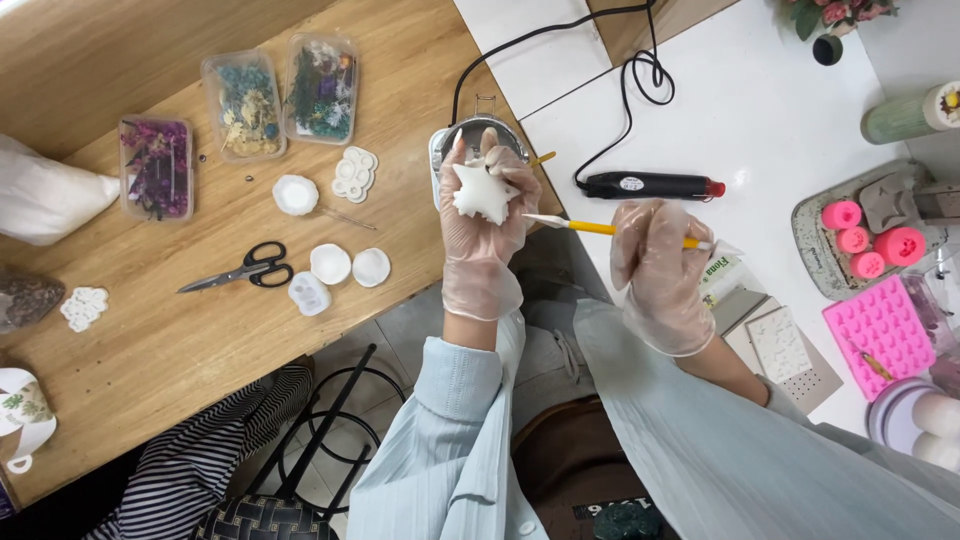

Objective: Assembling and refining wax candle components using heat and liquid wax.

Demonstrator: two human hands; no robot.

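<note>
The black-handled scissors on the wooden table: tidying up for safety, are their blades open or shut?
Shut: the black-handled scissors lie flat on the wooden table, blades together in one point.

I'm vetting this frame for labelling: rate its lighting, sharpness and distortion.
Head view: even, soft light with faint shadows; the white table is bright, nearly washed out. The left hand with the white star piece and the right hand with the yellow tool are sharp. The wooden table edges splay slightly, a wide-angle effect.

Wooden table [150, 340], white counter [760, 110], tiled floor [400, 330].
</note>
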